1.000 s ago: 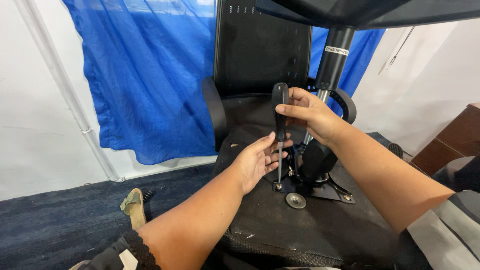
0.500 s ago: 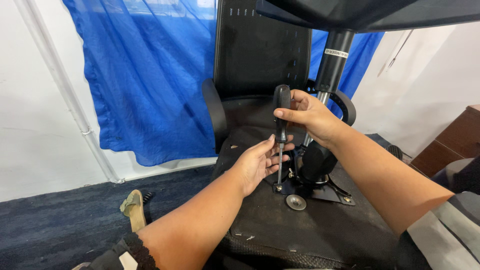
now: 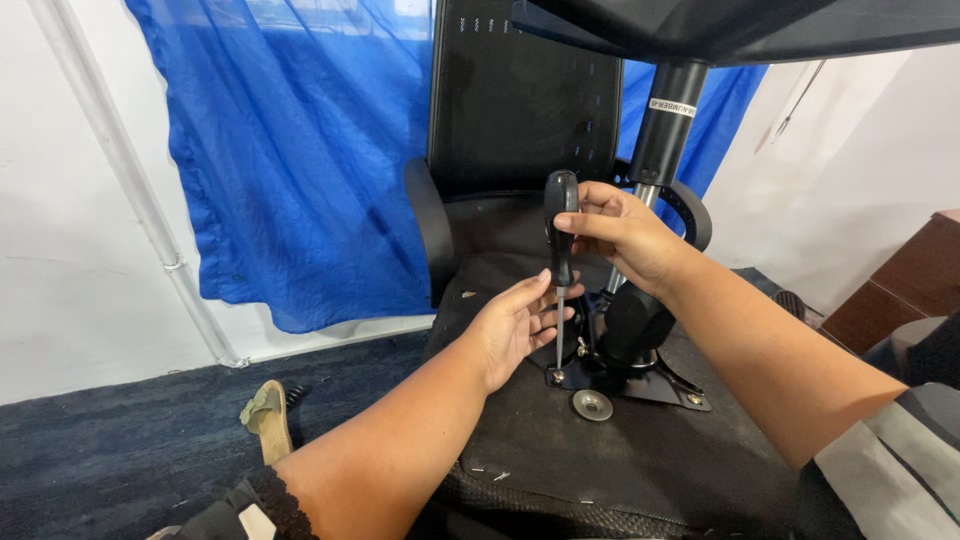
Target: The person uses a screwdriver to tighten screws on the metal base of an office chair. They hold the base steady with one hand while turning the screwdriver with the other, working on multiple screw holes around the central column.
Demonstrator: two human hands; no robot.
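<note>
A screwdriver [image 3: 560,262] with a black handle is held upright by the right hand [image 3: 625,235]; its tip is set on a screw at the corner of the black mounting plate [image 3: 640,385]. The shaft is steadied by the fingers of the left hand [image 3: 515,325]; a loose round washer [image 3: 592,404] lies just beside the plate on the upturned chair seat [image 3: 600,470], and a blue curtain [image 3: 290,150] hangs behind.
</note>
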